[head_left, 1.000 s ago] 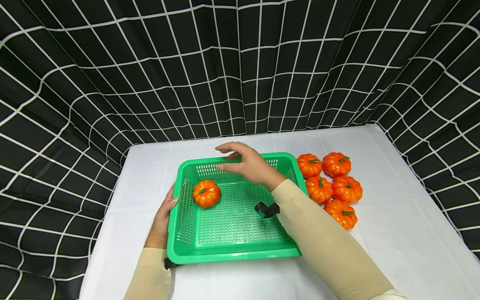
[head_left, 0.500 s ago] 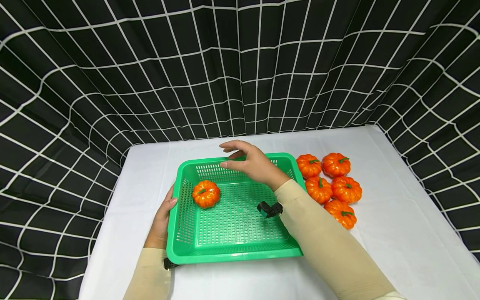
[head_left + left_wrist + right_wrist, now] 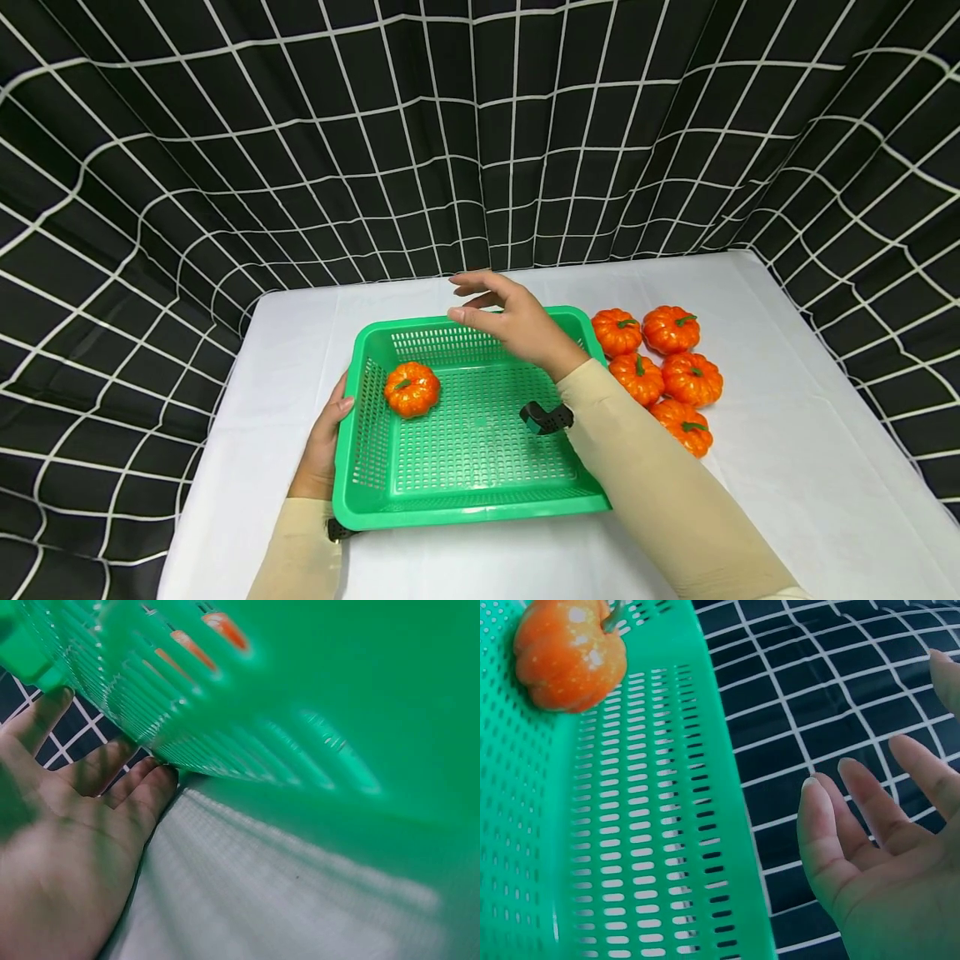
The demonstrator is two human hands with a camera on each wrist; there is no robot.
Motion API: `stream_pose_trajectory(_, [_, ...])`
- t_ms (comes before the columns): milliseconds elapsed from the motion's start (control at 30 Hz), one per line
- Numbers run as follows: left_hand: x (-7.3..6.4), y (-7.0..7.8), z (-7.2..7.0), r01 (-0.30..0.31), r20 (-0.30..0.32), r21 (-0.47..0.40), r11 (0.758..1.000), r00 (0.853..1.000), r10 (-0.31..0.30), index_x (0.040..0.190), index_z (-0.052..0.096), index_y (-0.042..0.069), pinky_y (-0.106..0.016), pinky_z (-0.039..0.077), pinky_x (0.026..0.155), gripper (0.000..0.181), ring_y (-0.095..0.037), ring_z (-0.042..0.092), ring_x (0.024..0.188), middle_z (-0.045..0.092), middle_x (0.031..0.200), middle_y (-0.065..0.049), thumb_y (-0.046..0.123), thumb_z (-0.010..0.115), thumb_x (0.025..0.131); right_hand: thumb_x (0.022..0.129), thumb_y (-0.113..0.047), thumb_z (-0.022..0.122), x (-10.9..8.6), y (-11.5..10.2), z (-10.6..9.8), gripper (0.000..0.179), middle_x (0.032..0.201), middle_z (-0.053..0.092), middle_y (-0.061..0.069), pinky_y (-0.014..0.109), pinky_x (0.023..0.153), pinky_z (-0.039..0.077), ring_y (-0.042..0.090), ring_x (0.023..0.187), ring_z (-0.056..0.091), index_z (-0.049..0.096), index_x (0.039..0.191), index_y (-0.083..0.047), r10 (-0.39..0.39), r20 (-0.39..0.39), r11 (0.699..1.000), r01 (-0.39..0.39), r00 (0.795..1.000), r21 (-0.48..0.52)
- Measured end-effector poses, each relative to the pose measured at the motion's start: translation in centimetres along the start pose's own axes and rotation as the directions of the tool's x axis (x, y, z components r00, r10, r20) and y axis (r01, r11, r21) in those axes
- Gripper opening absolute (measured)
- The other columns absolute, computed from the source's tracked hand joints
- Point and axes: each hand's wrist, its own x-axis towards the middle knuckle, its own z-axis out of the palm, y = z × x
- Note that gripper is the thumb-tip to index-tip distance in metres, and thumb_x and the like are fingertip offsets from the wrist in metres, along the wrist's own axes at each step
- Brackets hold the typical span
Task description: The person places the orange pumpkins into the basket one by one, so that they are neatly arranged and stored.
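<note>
A green plastic basket (image 3: pixel 480 513) with slotted walls sits on the table. Inside, toward its left side, lies one small orange pumpkin (image 3: pixel 412 390) with a green stem. My left hand (image 3: pixel 321 446) holds the basket's left side, thumb at the rim and the other fingers against the outer wall, as the left wrist view shows. Over the basket's far rim hovers my right hand (image 3: pixel 517 321), fingers loosely spread and nothing between them. In the right wrist view this hand (image 3: pixel 892 855) appears beside the basket wall, apart from it.
Several more orange pumpkins (image 3: pixel 692 379) are clustered on the white tablecloth (image 3: pixel 810 450) just right of the basket. A black curtain with white grid lines (image 3: pixel 480 150) encloses the table's back and sides.
My right hand has drifted slightly right and away from me, staying above the far rim. The left hand, basket and pumpkins stay practically where they were.
</note>
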Motion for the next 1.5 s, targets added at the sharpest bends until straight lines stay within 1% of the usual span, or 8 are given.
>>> stream_pose_trajectory(233, [-0.1, 0.0, -0.1, -0.007, 0.012, 0.013, 1.000, 1.000, 0.007, 0.177, 0.015, 0.023, -0.038, 0.050, 0.110, 0.075, -0.024, 0.053, 0.139, 0.024, 0.176, -0.015, 0.020, 0.032, 0.104, 0.104, -0.029, 0.076, -0.7, -0.8, -0.8, 0.049, 0.139, 0.066, 0.001, 0.050, 0.098, 0.056, 0.026, 0.121, 0.065, 0.064, 0.150, -0.021, -0.002, -0.033, 0.999, 0.004, 0.999, 0.042])
stream_pose_trajectory(400, [-0.1, 0.1, 0.0, -0.006, 0.003, 0.020, 1.000, 1.000, 0.006, 0.177, 0.018, 0.024, -0.037, 0.049, 0.112, 0.074, -0.024, 0.052, 0.141, 0.025, 0.176, -0.013, 0.020, 0.032, 0.104, 0.105, -0.028, 0.075, -1.0, -1.1, -1.7, 0.046, 0.137, 0.067, 0.001, 0.049, 0.098, 0.057, 0.027, 0.119, 0.066, 0.065, 0.149, -0.021, -0.005, -0.056, 0.997, 0.009, 0.998, 0.072])
stream_pose_trajectory(567, [0.0, 0.0, 0.0, -0.004, -0.011, 0.036, 0.999, 1.000, 0.004, 0.177, 0.018, 0.024, -0.037, 0.049, 0.111, 0.075, -0.024, 0.051, 0.141, 0.026, 0.176, -0.012, 0.021, 0.033, 0.104, 0.106, -0.028, 0.073, -1.3, -1.2, -2.5, 0.045, 0.140, 0.066, 0.005, 0.057, 0.098, 0.057, 0.028, 0.120, 0.067, 0.064, 0.150, -0.020, -0.006, -0.075, 0.993, 0.015, 0.997, 0.116])
stream_pose_trajectory(767, [0.0, -0.1, 0.0, 0.003, -0.023, 0.048, 0.999, 1.000, -0.002, 0.177, 0.018, 0.025, -0.037, 0.047, 0.113, 0.075, -0.026, 0.046, 0.146, 0.025, 0.177, -0.008, 0.022, 0.032, 0.103, 0.107, -0.034, 0.072, -1.7, -0.9, -3.6, 0.045, 0.139, 0.067, 0.005, 0.057, 0.097, 0.057, 0.034, 0.124, 0.065, 0.065, 0.150, -0.023, 0.003, -0.099, 0.994, 0.008, 0.995, 0.109])
stream_pose_trajectory(933, [-0.1, 0.0, 0.1, 0.011, -0.025, 0.034, 0.999, 1.000, -0.010, 0.177, 0.019, 0.026, -0.038, 0.047, 0.113, 0.075, -0.025, 0.047, 0.144, 0.026, 0.177, -0.007, 0.022, 0.032, 0.103, 0.107, -0.035, 0.071, -1.9, -0.8, -4.3, 0.047, 0.139, 0.067, 0.003, 0.058, 0.098, 0.057, 0.031, 0.122, 0.065, 0.063, 0.152, -0.023, 0.015, -0.112, 0.996, -0.004, 0.994, 0.093])
stream_pose_trajectory(1167, [-0.1, 0.1, 0.2, -0.005, -0.007, 0.018, 1.000, 1.000, 0.005, 0.177, 0.019, 0.026, -0.038, 0.048, 0.112, 0.075, -0.025, 0.050, 0.142, 0.026, 0.177, -0.010, 0.020, 0.032, 0.104, 0.106, -0.027, 0.074, -2.1, -0.9, -4.9, 0.048, 0.141, 0.066, 0.007, 0.048, 0.096, 0.058, 0.030, 0.120, 0.066, 0.063, 0.153, -0.023, 0.020, -0.127, 0.995, -0.008, 0.992, 0.096])
stream_pose_trajectory(1300, [0.0, 0.1, 0.2, -0.001, -0.023, 0.035, 0.999, 1.000, 0.002, 0.176, 0.022, 0.027, -0.040, 0.050, 0.111, 0.074, -0.027, 0.051, 0.141, 0.029, 0.176, -0.009, 0.021, 0.032, 0.103, 0.106, -0.019, 0.074, -2.2, -1.0, -5.4, 0.049, 0.142, 0.064, 0.012, 0.042, 0.095, 0.059, 0.030, 0.119, 0.067, 0.062, 0.153, -0.019, 0.010, -0.135, 0.996, 0.003, 0.991, 0.092])
stream_pose_trajectory(1500, [-0.1, 0.2, 0.2, -0.003, -0.027, 0.042, 0.999, 1.000, 0.004, 0.176, 0.020, 0.026, -0.038, 0.049, 0.112, 0.075, -0.026, 0.050, 0.142, 0.028, 0.176, -0.010, 0.020, 0.032, 0.103, 0.106, -0.017, 0.074, -2.3, -1.5, -6.6, 0.049, 0.141, 0.064, 0.011, 0.040, 0.094, 0.058, 0.030, 0.121, 0.065, 0.062, 0.153, -0.020, 0.006, -0.170, 0.996, 0.010, 0.985, 0.093])
